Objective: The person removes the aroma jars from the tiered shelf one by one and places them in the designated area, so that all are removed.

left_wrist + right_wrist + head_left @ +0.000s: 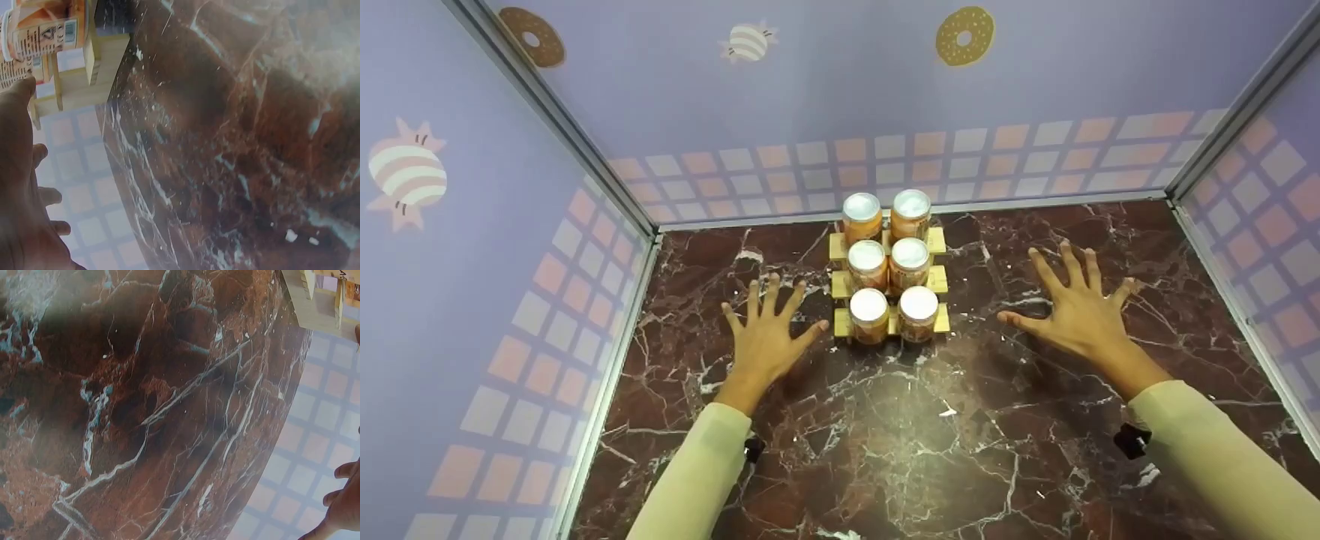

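Several cans with pale lids and orange sides, among them a front-left can [870,319] and a front-right can [918,316], stand upright in two columns on a stepped wooden rack [841,322]. To the left of the rack is my left hand [765,337], its fingers spread and its thumb pointing toward the rack without holding anything. My right hand [1076,315] is farther off on the right side, fingers also splayed, holding nothing. In the left wrist view, printed text and a barcode show on a can's label [48,38].
A dark red marble-patterned tabletop [907,442] lies under everything. Purple panels with pink and white squares enclose it at the back [810,90], left [472,247] and right [1279,187]. Small white scraps [948,412] lie on the surface.
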The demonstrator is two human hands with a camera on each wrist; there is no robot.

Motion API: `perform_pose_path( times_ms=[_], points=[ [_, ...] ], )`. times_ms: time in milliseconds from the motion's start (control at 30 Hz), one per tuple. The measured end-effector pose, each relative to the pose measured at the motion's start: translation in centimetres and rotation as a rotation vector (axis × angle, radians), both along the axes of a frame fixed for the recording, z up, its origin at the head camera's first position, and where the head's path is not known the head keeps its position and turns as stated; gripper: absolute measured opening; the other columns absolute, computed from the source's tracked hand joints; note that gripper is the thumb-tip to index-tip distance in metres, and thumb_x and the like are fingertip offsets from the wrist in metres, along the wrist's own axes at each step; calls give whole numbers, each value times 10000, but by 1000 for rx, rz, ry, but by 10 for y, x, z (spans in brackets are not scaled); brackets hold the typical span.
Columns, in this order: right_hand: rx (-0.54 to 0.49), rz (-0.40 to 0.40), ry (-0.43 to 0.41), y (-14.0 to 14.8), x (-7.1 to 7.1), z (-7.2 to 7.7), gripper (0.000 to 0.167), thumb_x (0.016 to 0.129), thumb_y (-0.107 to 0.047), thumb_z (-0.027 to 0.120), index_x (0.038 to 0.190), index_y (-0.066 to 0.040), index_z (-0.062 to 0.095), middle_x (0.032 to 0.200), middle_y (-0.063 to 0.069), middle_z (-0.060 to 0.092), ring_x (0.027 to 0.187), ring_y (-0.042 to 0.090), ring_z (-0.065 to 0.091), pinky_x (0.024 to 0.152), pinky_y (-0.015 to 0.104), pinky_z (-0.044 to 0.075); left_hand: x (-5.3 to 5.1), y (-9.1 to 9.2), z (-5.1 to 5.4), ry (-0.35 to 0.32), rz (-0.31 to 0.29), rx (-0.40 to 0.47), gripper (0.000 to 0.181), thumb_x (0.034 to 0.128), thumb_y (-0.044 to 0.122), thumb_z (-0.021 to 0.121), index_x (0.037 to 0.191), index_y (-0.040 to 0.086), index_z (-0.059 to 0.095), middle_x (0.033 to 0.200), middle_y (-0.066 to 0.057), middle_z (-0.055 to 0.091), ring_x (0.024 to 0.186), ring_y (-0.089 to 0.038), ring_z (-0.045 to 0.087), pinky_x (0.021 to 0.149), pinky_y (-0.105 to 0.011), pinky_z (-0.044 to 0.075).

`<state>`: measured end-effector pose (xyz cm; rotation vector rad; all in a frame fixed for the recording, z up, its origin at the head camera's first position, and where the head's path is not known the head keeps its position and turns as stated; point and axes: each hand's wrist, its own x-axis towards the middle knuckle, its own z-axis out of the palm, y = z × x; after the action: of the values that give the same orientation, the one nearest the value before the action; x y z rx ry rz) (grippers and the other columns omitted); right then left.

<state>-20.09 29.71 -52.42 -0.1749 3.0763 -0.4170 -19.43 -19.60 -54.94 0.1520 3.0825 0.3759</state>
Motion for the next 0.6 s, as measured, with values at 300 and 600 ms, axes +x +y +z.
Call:
perform_pose_path(
  times_ms=[300, 600],
  points=[
    [-10, 7, 9, -11, -2, -1, 1175, 901, -916, 595, 1788, -383, 40, 1860, 225, 46, 1688, 594, -30, 1122, 973, -136, 5, 15, -14, -27, -71, -42, 851, 1032, 833, 451, 1744, 384, 328, 1831, -121, 296, 1728, -439, 155, 1287, -861, -10],
    [-2, 14, -6, -21, -2, -2, 1169, 903, -927, 575, 1789, -383, 38, 1872, 182, 16, 1703, 558, -24, 1142, 964, -122, 9, 28, -23, -43, -115, -59, 757, 1066, 774, 465, 1717, 395, 396, 1799, -107, 380, 1700, -429, 272, 1289, -873, 91]
  ],
)
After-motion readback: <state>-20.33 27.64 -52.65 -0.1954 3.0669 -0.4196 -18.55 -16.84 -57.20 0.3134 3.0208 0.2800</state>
